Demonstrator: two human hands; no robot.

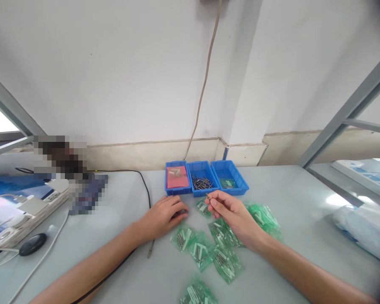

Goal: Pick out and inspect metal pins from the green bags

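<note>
My right hand [224, 209] is raised over the green bags, thumb and fingertips pinching a small brass-coloured metal pin [207, 196]. My left hand [163, 217] rests on the table with its fingers bent and the thumb apart; a dark patch under the fingers is unclear. Between and below the hands lie several green plastic bags [201, 250] with thin metal pieces and white strips inside. Behind the hands, the middle blue bin [199, 164] contains many loose thin metal pins [202, 183]. To the right of my right hand is a pile of green bags [264, 217].
The left blue bin [175, 164] holds a red packet [177, 179], the right one [226, 167] a green bag. A black cable [147, 190] runs past my left hand. Power strips [34, 211] and a black mouse-like object [33, 244] lie left; a plastic-wrapped bundle [364, 228] sits right.
</note>
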